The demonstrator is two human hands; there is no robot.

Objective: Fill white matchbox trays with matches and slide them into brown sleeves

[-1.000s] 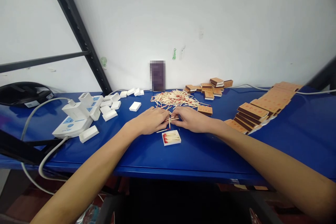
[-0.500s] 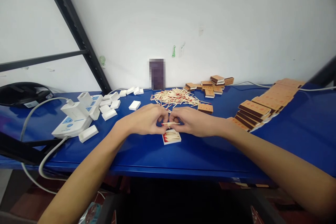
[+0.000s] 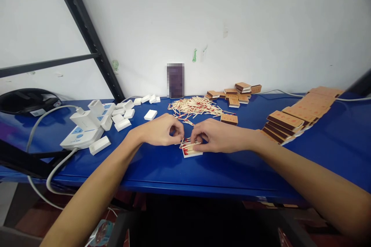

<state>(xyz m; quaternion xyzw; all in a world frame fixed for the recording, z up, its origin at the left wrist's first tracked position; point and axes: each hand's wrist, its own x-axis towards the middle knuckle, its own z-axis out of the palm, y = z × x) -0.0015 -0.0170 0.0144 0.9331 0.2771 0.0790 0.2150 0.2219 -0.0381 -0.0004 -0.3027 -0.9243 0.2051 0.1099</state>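
Note:
A small white matchbox tray (image 3: pixel 193 156), partly filled with red-tipped matches, lies on the blue tabletop in front of me. My right hand (image 3: pixel 213 135) is over the tray's right side, its thumb and fingers closed on matches (image 3: pixel 188 139) at the tray's far edge. Just left of it, my left hand (image 3: pixel 162 130) is pinched, with a match end showing at its fingertips beside the tray's far left corner. Exactly how many matches each hand holds is hidden. Behind the hands spreads a big heap of loose matches (image 3: pixel 197 106).
White empty-looking trays (image 3: pixel 122 124) lie to the left beside a power strip (image 3: pixel 82 137) with chargers. Brown matchbox sleeves (image 3: pixel 242 88) are piled at the back, with a long row of matchboxes (image 3: pixel 285 119) at right. A dark upright panel (image 3: pixel 175 81) leans on the wall.
My hands have moved apart from their joined pinch over the tray. The right hand has come down onto the tray's matches, and the left has drawn slightly left.

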